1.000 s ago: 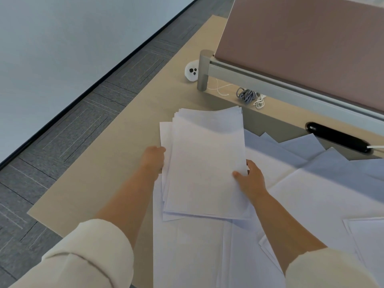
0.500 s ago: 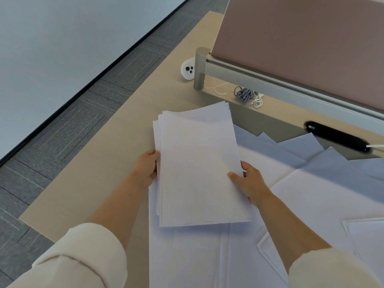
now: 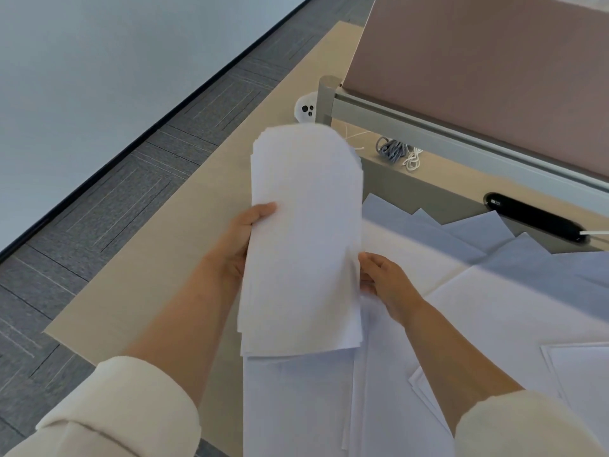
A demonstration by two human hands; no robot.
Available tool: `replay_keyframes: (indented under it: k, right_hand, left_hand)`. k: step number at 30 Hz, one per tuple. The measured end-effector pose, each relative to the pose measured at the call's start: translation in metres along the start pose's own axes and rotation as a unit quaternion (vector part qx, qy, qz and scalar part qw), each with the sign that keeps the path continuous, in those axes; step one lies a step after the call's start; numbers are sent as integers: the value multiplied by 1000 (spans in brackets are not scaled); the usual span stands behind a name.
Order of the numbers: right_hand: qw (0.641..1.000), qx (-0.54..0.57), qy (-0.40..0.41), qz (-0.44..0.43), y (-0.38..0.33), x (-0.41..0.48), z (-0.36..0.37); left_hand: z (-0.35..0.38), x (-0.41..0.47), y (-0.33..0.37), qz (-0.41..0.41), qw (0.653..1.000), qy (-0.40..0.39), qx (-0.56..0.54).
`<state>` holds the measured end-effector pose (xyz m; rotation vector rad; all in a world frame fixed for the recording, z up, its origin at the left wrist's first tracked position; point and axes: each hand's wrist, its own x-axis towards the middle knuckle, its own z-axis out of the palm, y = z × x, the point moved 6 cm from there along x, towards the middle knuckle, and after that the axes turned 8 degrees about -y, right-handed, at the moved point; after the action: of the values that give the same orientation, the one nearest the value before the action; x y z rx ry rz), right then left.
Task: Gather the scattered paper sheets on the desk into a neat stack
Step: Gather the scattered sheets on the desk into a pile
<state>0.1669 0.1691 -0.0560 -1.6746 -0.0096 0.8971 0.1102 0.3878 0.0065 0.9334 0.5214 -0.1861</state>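
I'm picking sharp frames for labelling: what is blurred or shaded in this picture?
Head view: the paper stack is motion-blurred, its top edge smeared; the left hand and right hand gripping it look soft; the far loose sheets lie in bluish shade; the coiled cords are sharp.

Bare desk point(image 3: 158, 258) lies open leftward; loose sheets point(image 3: 494, 308) and partition point(image 3: 461, 140) crowd the right.

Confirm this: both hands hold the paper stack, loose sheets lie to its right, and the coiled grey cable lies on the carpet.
One point is wrong: the head view shows the coiled grey cable on the desk, below the partition rail, not on the carpet. Left hand and right hand do hold the paper stack, with loose sheets to its right.
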Motion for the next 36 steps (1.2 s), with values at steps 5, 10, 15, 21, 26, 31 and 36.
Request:
replay_keyframes:
  k: [5, 10, 15, 21, 26, 31, 36]
  right_hand:
    - [976, 193, -95, 19, -9, -14, 19]
    - [958, 229, -170, -12, -20, -44, 24]
    - [949, 274, -157, -7, 4, -80, -8]
    - [934, 357, -22, -12, 57, -143, -106]
    - [944, 324, 37, -58, 89, -202, -185]
    - [943, 310, 91, -80, 121, -242, -244]
    - [904, 358, 195, -131, 145, -283, -307]
  left_hand:
    - [50, -29, 7, 5, 994, -83, -66]
    - [76, -47, -12, 18, 994, -76, -73]
    - [107, -53, -38, 27, 994, -83, -60]
    - [180, -60, -83, 7, 985, -161, -66]
    - [244, -56, -141, -18, 987, -160, 2]
    - [303, -50, -183, -46, 978, -175, 101]
    - [368, -42, -208, -114, 943, -222, 220]
